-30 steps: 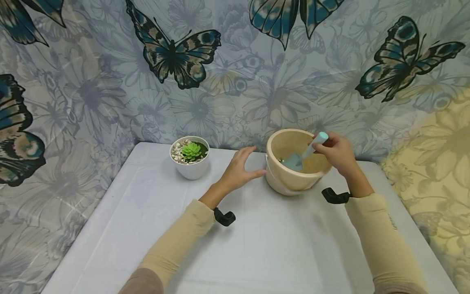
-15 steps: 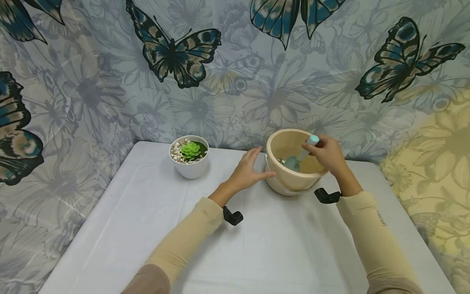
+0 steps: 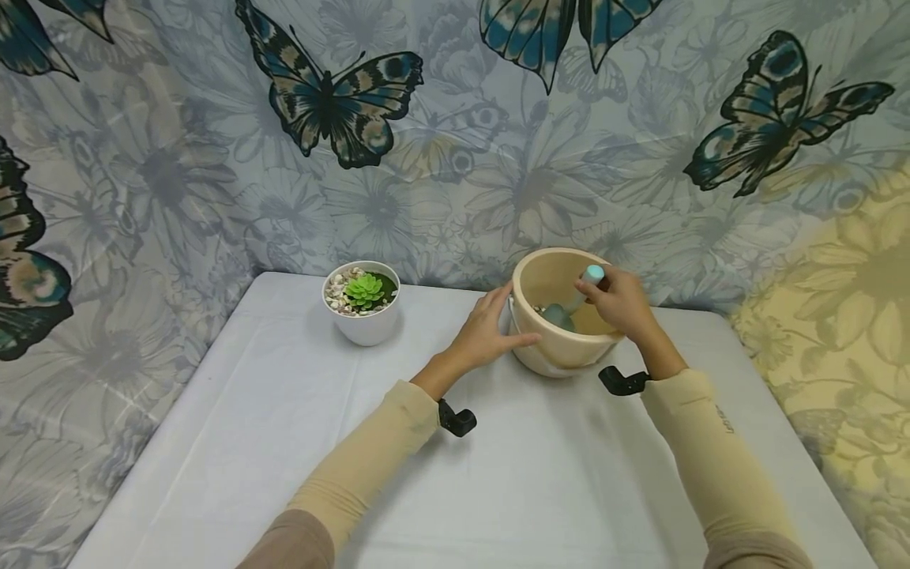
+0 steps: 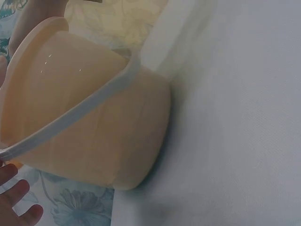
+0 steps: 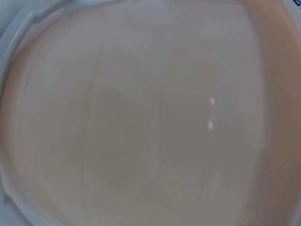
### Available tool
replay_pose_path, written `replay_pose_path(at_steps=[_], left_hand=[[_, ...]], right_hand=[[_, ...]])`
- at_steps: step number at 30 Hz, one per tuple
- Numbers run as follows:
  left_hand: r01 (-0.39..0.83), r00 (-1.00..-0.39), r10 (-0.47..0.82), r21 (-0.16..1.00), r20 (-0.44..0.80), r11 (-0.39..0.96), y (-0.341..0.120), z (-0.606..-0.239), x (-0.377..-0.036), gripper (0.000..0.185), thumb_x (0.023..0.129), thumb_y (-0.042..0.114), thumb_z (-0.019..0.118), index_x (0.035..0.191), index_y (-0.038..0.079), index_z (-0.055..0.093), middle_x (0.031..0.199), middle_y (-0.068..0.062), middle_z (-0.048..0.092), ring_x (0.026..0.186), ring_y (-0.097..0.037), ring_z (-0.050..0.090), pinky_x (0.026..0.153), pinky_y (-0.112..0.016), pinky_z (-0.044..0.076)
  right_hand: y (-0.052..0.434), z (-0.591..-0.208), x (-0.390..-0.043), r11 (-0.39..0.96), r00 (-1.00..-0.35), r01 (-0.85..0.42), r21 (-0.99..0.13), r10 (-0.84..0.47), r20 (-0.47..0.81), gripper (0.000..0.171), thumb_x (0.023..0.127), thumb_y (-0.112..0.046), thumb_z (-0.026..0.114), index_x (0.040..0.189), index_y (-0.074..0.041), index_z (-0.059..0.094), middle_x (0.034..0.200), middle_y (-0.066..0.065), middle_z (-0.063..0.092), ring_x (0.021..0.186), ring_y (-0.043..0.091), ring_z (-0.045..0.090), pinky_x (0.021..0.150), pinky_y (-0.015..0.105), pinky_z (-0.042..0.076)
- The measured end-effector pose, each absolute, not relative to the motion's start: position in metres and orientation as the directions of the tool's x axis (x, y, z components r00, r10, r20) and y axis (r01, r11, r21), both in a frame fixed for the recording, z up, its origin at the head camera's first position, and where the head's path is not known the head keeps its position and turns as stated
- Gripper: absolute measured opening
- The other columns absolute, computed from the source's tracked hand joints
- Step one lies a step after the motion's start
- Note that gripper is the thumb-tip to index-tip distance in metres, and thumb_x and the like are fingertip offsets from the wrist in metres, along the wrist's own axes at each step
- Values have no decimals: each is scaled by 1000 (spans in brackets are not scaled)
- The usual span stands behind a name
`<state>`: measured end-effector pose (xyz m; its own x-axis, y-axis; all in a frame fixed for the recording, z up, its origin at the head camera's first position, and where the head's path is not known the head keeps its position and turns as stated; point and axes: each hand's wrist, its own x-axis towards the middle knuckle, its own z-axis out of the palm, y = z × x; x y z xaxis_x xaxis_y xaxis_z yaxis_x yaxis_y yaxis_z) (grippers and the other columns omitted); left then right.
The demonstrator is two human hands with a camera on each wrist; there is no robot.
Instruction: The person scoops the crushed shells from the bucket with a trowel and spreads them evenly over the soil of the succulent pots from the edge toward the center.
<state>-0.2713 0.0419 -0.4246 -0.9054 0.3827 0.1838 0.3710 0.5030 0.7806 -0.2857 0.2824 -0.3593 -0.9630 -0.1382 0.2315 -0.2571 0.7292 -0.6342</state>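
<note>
A beige bucket (image 3: 562, 352) with a pale handle band (image 4: 75, 120) stands at the back of the white table (image 3: 498, 474). My left hand (image 3: 490, 332) rests against its left wall, fingers straight. My right hand (image 3: 618, 304) grips a small light-blue scoop (image 3: 572, 304) whose blade dips inside the bucket, near a few pebbles at the bottom. The right wrist view shows only the bucket's beige wall (image 5: 150, 122), very close. Left of the bucket sits a white pot (image 3: 364, 320) holding a green succulent (image 3: 364, 290) ringed with pebbles.
A butterfly-and-flower cloth (image 3: 455, 142) hangs right behind the table and wraps both sides. The pot stands about a hand's width left of my left hand. The table's near half lies in front of my forearms.
My left hand has moved right from beside the bucket onto its wall. My right hand with the scoop has shifted left and lower into the bucket.
</note>
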Motion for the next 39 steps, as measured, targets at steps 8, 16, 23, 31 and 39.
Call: replay_pose_path(at_steps=[8,16,23,31,39], left_hand=[[387,-906,374,743,196,546,49,-417,-271,105,81,55,73,158,12,15,158,-12,28,146,-29,28,116,-50,33],[362,-923,331,743,198,564,54,-416,-271,106,81,58,72,156,7,18,157,-11,30,145,-27,29,117,-47,32],[367,-923,318,738,215,566,54,-416,-273,105,79,57,73,156,10,19,157,-9,30,146,-27,28,118,-48,31],[369,-921,322,755,218,542,57,-414,-272,108,78,56,76,158,15,16,162,-4,22,150,-26,21,118,-54,27],[378,-915,339,755,218,537,59,-411,-274,108,77,57,76,157,15,17,161,-6,23,149,-27,22,118,-54,27]], right_hand=[[277,-359,-291,712,-971,-234,-662,-139,194,36,100,-27,56,114,5,62,102,23,67,87,31,67,69,15,54],[279,-361,-291,629,-982,-188,-755,-124,142,40,101,-27,54,116,10,57,110,27,63,92,28,69,75,19,58],[277,-365,-292,591,-983,-181,-786,-101,151,36,100,-23,56,114,11,58,105,26,62,76,-1,64,71,15,57],[283,-365,-290,514,-986,-169,-841,-93,141,37,101,-21,55,115,13,55,100,17,60,78,-1,64,72,17,57],[286,-364,-289,465,-990,-139,-874,-68,122,39,101,-23,55,116,13,54,90,1,61,74,1,66,72,20,58]])
